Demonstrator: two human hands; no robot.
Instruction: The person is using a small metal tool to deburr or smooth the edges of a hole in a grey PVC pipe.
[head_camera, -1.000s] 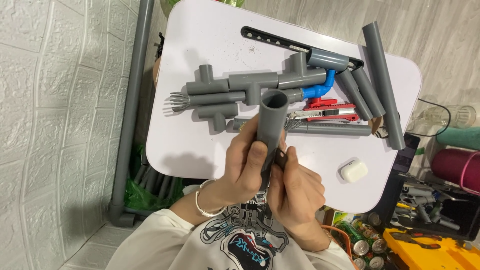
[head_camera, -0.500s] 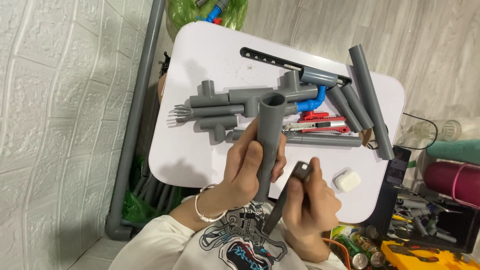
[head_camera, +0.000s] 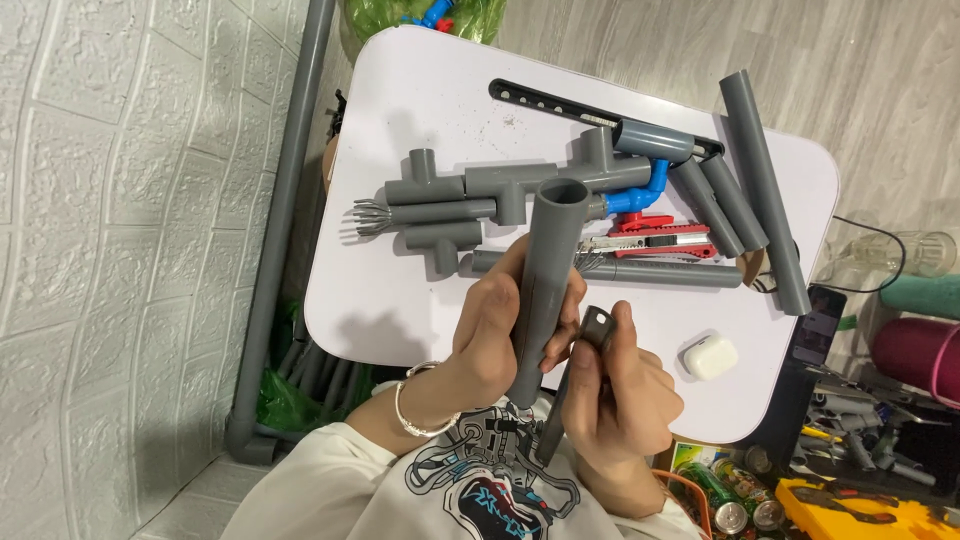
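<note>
Item: grey pipe (head_camera: 545, 285), one length, held upright above the bench's near edge.

Your left hand (head_camera: 497, 330) has its fingers wrapped round the pipe's lower half; the open round mouth faces up, and a dark line runs down its plain matte wall. Your right hand (head_camera: 612, 385) grips a slim dark metal tool (head_camera: 577, 378), its fingers closed on it, just beside the pipe. On the white bench (head_camera: 400, 300) behind: assorted grey pipe fittings (head_camera: 470, 205), a red utility knife (head_camera: 650, 240), a white earbud case (head_camera: 710, 357).
</note>
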